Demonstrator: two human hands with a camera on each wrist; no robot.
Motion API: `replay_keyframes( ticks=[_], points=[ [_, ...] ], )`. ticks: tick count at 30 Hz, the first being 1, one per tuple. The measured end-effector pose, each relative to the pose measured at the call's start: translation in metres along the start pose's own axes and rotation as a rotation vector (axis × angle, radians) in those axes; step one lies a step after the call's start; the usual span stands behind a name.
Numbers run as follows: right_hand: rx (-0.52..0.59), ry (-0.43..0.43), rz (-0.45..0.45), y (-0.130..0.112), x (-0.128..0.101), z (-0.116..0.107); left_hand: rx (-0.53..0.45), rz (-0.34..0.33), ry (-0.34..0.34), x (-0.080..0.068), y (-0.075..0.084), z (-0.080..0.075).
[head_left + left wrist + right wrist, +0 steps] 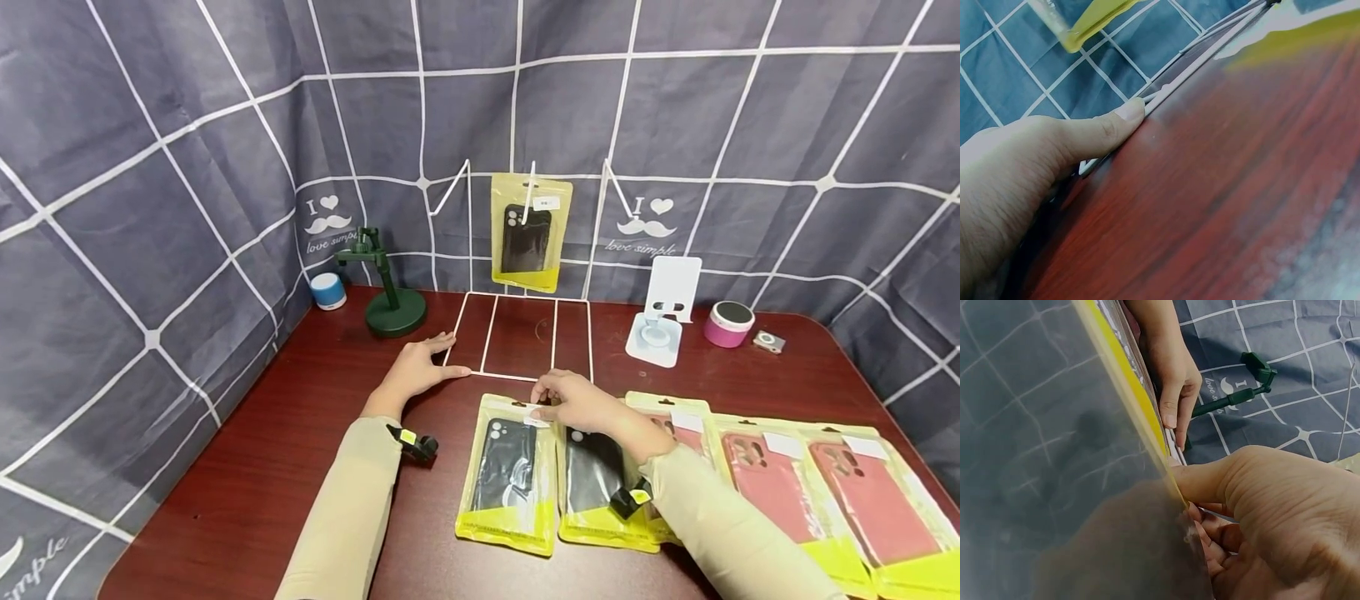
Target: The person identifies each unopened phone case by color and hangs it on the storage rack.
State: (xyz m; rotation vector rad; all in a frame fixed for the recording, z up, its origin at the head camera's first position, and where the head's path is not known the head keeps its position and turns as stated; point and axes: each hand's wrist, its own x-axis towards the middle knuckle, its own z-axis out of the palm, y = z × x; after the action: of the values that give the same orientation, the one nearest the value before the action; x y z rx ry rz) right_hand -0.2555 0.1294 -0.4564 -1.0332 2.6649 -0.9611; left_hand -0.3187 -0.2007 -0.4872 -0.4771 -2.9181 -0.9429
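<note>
A yellow package edge (pixel 1130 382) is touched by the right hand (pixel 1285 512), near right, and a white bar (pixel 1175 450), farther off, by the left hand (pixel 1175 372).

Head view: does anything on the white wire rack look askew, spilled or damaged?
One small thing: the yellow plastic pouch hanging on the white wire rack tilts slightly, its top right corner lower than its top left. I see no spill or damage there.

Glossy plastic pouch (pixel 504 521), smooth wood-grain tabletop (pixel 277 425)
</note>
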Motion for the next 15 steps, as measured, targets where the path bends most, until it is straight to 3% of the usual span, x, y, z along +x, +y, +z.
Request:
replay_keyframes(
  ticks=[11,15],
  points=[
    [-0.09,-0.001,-0.073,-0.006,0.0007,0.0006,0.004,-0.001,0.002,0.0001,-0.0004,-0.0001],
    [-0.077,0.028,-0.083,-0.0058,-0.0007,0.001,0.005,0.005,0.002,0.0007,0.0015,0.0]
  ],
)
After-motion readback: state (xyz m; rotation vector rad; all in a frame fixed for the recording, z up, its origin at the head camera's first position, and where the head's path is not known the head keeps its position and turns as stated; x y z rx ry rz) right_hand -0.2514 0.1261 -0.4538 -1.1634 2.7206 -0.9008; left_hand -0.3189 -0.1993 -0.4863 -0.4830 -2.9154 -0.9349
